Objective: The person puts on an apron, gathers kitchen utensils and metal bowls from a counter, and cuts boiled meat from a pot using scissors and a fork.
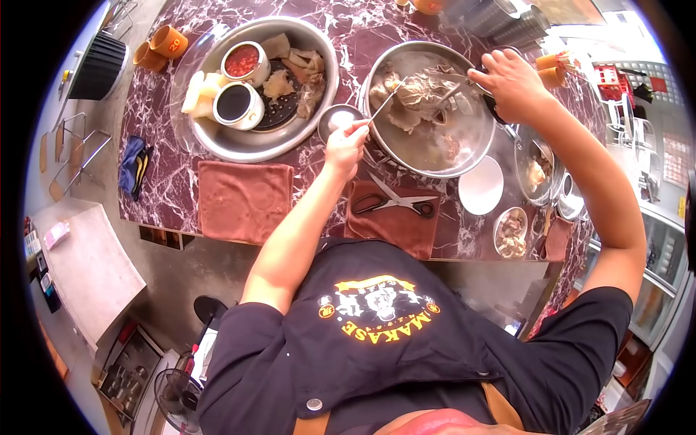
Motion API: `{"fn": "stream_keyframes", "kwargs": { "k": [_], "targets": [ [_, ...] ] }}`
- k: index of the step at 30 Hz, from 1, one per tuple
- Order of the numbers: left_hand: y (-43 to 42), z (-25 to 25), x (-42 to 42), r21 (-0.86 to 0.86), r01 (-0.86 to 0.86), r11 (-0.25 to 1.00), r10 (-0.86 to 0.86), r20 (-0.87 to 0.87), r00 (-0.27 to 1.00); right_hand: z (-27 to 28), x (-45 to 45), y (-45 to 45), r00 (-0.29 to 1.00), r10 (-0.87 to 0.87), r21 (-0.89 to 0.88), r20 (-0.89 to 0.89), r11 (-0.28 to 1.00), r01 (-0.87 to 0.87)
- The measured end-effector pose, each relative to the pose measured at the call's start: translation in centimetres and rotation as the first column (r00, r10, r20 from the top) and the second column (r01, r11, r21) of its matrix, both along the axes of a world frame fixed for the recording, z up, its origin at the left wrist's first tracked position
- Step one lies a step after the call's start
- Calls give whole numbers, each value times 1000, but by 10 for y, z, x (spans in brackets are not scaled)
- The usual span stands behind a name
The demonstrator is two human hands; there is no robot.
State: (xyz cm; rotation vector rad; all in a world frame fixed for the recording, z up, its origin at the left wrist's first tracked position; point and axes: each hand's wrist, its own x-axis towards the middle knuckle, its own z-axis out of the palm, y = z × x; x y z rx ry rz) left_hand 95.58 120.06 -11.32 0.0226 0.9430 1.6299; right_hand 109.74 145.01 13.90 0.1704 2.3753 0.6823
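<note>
A black cloth apron with an orange and white printed badge (377, 312) lies nearest the camera, on the person's chest. Past it spreads a dark red, white-veined marble-look table (351, 32), bearing a wide round steel pot (435, 173) of cloudy liquid. In the pot sits a lumpy grey-brown piece of meat (417, 93), between the two hands: ahead and to the right of the left hand (346, 148), straight left of the right hand (513, 87). Neither hand is plainly nearer; the meat's long axis is hard to tell among its folds.

The right hand grips a pair of black-handled metal scissors (455, 77), fingers curled at the handles, blades parted and aimed leftward at the meat. That arm swings wide, elbow bent outward, reaching over the pot's right rim. The left forearm runs forward and inward; its fingers pinch a slim metal rod (384, 101) slanting over the near-left rim, its tip at the meat's left side. Whether it touches cannot be told.
</note>
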Motion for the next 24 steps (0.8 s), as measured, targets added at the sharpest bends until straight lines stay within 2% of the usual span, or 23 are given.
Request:
{"fn": "stream_keyframes", "kwargs": {
  "k": [2,7,9,10,11,13,14,19,21,22,24],
  "targets": [
    [0,0,5,-22,-3,1000,4,8,1000,-18,0,3,998,52,54,-46,997,-50],
    [3,4,9,-16,7,1000,-7,11,1000,-56,-24,13,997,64,11,44,998,-64],
    [7,1,10,47,-8,999,5,59,998,-73,-28,22,996,71,-69,54,995,-67],
    [8,0,9,43,-9,999,6,58,998,-76,-25,28,989,136,-145,-54,979,-143],
    [10,-1,8,51,-19,999,15,86,996,-80,-20,32,989,137,-150,-55,978,-144],
    [10,-2,7,58,-27,998,20,114,993,-77,-13,33,994,67,-188,-86,979,-82],
    [8,-3,5,80,-46,996,33,156,987,-76,-5,33,981,92,-211,-172,969,-128],
    [-7,-10,-1,141,-45,989,12,230,973,-58,35,17,990,-30,-239,-139,971,-4],
    [-13,-12,-2,139,-49,989,14,243,970,-50,53,6,952,-122,-237,-280,970,55],
    [-16,-12,-4,161,-45,986,3,248,969,-37,55,1,956,-187,-238,-228,962,131],
    [-17,-10,-5,174,-45,984,1,246,969,-14,60,-11,950,-189,-201,-249,970,140]
  ]
}}
